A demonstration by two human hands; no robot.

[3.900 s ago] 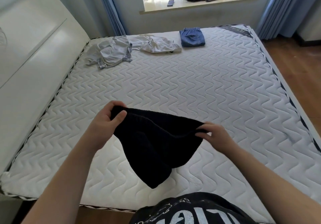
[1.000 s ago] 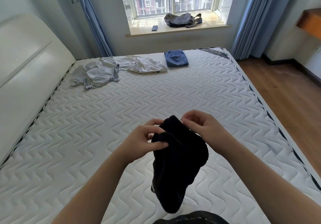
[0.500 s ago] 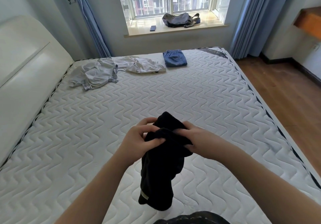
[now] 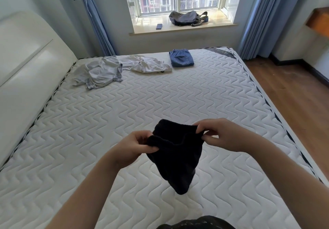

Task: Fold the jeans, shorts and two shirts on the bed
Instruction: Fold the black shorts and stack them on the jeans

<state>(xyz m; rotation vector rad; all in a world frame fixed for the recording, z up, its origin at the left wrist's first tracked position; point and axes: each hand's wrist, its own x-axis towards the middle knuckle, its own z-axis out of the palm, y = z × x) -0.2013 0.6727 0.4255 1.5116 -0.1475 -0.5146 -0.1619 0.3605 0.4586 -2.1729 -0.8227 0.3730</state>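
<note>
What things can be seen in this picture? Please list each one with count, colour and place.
shorts: 1, black, held in the air above the near part of the mattress
jeans: 1, blue, folded, far side of the mattress
shirts: 2, grey and white, crumpled, far left of the mattress
mattress: 1, white, quilted
headboard: 1, white, left
bag: 1, grey, on the windowsill
phone: 1, dark, on the windowsill
curtains: 2, blue, beside the window
left hand: 1, pinches the shorts
right hand: 1, pinches the shorts
</note>
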